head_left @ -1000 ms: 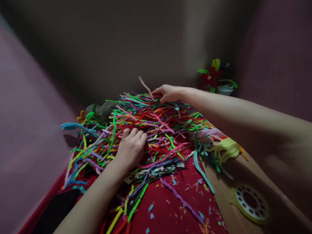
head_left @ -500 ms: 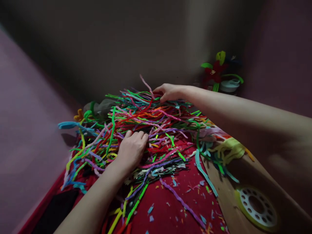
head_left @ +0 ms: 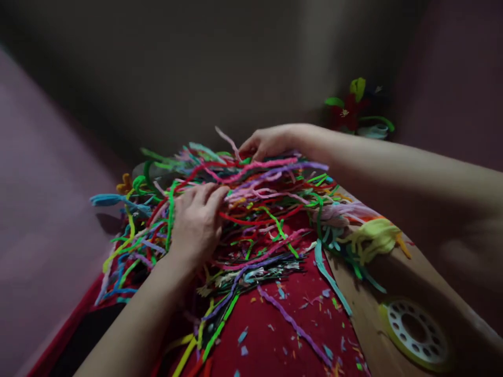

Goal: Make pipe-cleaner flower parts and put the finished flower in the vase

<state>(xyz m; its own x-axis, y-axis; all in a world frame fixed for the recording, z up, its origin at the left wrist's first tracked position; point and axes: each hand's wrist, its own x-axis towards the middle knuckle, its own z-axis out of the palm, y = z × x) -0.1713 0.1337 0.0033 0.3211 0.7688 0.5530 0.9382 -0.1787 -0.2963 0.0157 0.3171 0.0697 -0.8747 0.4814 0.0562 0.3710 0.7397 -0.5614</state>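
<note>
A big tangled heap of pipe cleaners point(head_left: 267, 193) in pink, red, green, purple and blue lies before me. My left hand point(head_left: 198, 220) is on its near left part, fingers curled round some strands, the fingertips partly hidden. At the far side my right hand point(head_left: 263, 144) has its fingers bent round a bunch of pipe cleaners, with a pale pink one sticking up beside it. Nearer to me, a dark bundle of thin stems with whitish tips point(head_left: 259, 275) rests on the red cloth point(head_left: 283, 324).
A tape roll point(head_left: 416, 332) lies on the wooden board point(head_left: 377, 293) at the right. Behind it is a bunch of yellow pipe cleaners point(head_left: 373, 238). A red pipe-cleaner flower point(head_left: 346, 112) stands at the back right. Coloured scraps are strewn over the cloth.
My left hand has moved up and slightly left, pushing strands toward the back of the heap. My right hand has shifted a little left and up. Pink and purple strands now lie higher.
</note>
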